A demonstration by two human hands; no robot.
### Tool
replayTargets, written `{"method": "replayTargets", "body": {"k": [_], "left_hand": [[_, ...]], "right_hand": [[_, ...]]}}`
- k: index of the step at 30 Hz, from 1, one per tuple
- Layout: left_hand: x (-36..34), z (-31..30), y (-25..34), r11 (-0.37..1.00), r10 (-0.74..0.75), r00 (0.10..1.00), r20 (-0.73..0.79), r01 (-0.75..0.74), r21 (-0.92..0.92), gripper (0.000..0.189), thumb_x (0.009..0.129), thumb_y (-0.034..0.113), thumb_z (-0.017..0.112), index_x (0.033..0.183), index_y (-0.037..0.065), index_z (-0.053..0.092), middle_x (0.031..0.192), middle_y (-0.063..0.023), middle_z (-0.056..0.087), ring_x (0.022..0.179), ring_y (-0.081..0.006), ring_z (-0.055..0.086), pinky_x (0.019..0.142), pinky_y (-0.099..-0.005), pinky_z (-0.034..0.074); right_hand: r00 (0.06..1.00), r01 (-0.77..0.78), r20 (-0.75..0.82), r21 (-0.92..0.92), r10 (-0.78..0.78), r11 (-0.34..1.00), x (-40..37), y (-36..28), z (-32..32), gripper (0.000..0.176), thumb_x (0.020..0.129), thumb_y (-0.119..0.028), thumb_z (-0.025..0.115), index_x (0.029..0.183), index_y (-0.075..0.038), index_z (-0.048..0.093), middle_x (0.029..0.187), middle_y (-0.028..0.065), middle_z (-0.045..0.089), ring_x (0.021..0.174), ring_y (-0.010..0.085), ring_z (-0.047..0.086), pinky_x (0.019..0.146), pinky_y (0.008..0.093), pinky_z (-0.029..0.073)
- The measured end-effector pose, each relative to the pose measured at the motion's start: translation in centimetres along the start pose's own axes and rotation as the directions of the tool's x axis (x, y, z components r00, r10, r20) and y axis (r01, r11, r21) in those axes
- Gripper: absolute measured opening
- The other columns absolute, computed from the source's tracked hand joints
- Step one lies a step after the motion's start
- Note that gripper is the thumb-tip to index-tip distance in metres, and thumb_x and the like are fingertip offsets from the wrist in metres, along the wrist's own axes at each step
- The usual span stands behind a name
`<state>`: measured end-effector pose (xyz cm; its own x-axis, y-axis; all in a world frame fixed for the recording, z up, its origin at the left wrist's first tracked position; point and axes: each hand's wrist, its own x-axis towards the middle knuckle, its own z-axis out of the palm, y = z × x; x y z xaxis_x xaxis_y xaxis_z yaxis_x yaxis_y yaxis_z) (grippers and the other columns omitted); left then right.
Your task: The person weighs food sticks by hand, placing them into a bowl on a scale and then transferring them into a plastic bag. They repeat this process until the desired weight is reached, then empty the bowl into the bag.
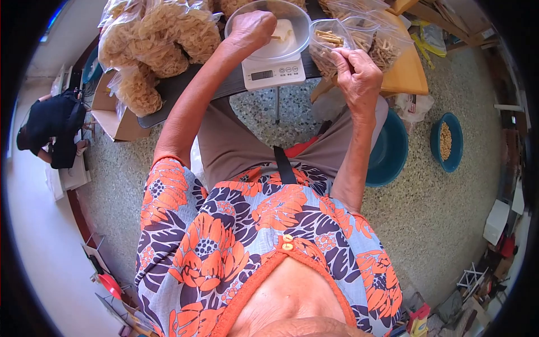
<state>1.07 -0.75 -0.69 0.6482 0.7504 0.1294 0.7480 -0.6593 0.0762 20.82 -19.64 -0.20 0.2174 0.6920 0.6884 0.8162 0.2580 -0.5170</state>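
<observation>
My left hand (251,31) is closed over a clear plastic bowl (301,39), with a thin brown dried stick (275,37) showing at its fingers. The bowl stands on a white digital kitchen scale (274,73). My right hand (357,73) pinches the edge of a clear zip bag (321,52) holding light-brown dried sticks (329,37). More bags of such sticks (384,51) lie just behind and beside this hand. The scale's digits are too small to read.
Bulky bags of pale dried slices (151,33) cover the table's left side, beside a cardboard box (109,109). A wooden stool (412,70) is at right. Floor basins (391,151) include one with tan pieces (445,140). Another person (53,129) bends at far left.
</observation>
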Motion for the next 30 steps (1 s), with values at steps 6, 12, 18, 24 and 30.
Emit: {"method": "replayTargets", "body": {"k": [6,12,18,24,30], "left_hand": [[-0.3,-0.4,-1.1,0.964,0.051,0.997,-0.059,-0.065,-0.259,0.006,0.078,0.012,0.071,0.083,0.012,0.074,0.084,-0.012,0.072,0.081,-0.0343,0.071,0.071,-0.0475,0.054],[-0.4,-3.1,-0.2,-0.125,0.021,0.95,0.311,0.311,-0.942,0.013,0.083,0.02,0.08,0.087,0.008,0.078,0.081,-0.0088,0.072,0.068,-0.0196,0.068,0.061,-0.0379,0.054],[-0.6,-4.2,2.6,-0.247,0.128,0.975,0.181,0.208,-0.947,0.013,0.094,0.015,0.078,0.097,0.003,0.074,0.071,0.0002,0.066,0.065,-0.0046,0.061,0.044,-0.0206,0.04],[-1.0,-5.4,7.2,0.616,0.042,0.973,-0.229,-0.206,-0.76,0.01,0.086,0.011,0.082,0.093,0.005,0.079,0.078,-0.003,0.072,0.067,-0.0108,0.063,0.065,-0.0284,0.053],[0.4,-5.6,3.0,0.615,-0.014,0.96,-0.28,-0.213,-0.759,0.008,0.085,0.006,0.077,0.092,0.004,0.079,0.076,-0.0072,0.073,0.069,-0.0146,0.066,0.067,-0.0298,0.054]], "right_hand": [[1.0,-0.029,-0.011,0.019,0.029,0.999,-0.1,0.1,0.0,0.012,0.087,-0.012,0.08,0.096,-0.005,0.078,0.092,0.0124,0.075,0.082,0.0307,0.073,0.074,0.0379,0.059],[1.0,-0.013,-0.024,0.014,0.014,1.0,-0.2,0.2,0.3,0.011,0.088,-0.013,0.079,0.096,-0.005,0.078,0.092,0.0126,0.075,0.082,0.0311,0.073,0.073,0.038,0.058],[1.0,-0.02,-0.017,0.032,0.02,0.999,-0.1,0.1,0.2,0.011,0.089,-0.014,0.078,0.095,-0.005,0.078,0.092,0.0127,0.075,0.082,0.0316,0.073,0.072,0.038,0.058],[1.0,-0.028,-0.014,0.039,0.028,0.999,-0.2,0.3,0.2,0.011,0.089,-0.014,0.078,0.097,-0.005,0.079,0.092,0.0129,0.075,0.082,0.0316,0.073,0.072,0.038,0.058],[0.999,-0.021,-0.04,0.035,0.022,0.999,-0.3,0.1,-0.2,0.011,0.088,-0.013,0.078,0.096,-0.005,0.078,0.091,0.0124,0.075,0.082,0.0312,0.073,0.072,0.0373,0.058]]}}
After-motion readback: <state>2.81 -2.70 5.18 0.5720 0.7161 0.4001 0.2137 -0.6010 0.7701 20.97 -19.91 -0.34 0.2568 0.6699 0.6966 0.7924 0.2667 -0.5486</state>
